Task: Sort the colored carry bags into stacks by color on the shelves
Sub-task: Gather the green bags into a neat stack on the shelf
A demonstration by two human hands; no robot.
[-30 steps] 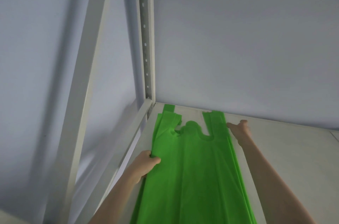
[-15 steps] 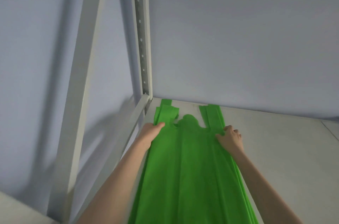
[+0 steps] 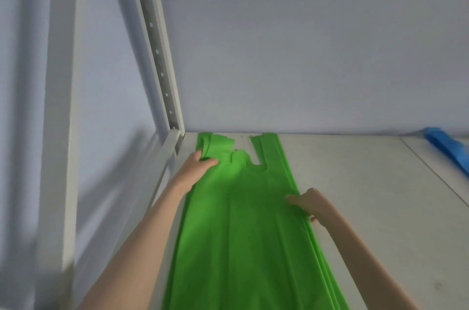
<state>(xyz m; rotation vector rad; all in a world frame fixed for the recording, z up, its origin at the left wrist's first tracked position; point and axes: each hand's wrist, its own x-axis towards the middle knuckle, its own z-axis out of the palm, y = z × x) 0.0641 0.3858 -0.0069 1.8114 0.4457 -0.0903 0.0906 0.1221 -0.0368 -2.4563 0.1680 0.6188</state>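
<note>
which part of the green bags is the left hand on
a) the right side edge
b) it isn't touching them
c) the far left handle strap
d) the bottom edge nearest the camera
c) the left hand grips the green bags at the far left handle strap, close to the shelf post, while the right hand holds the right side edge lower down.

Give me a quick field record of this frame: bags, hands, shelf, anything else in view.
green carry bags: flat stack on the shelf, handles toward the back wall
left hand: grips the stack's left handle
right hand: grips the stack's right edge, thumb on top
shelf: pale board, seam running on the right
blue bags: far right, by the wall
upright: perforated post, back left corner
</note>
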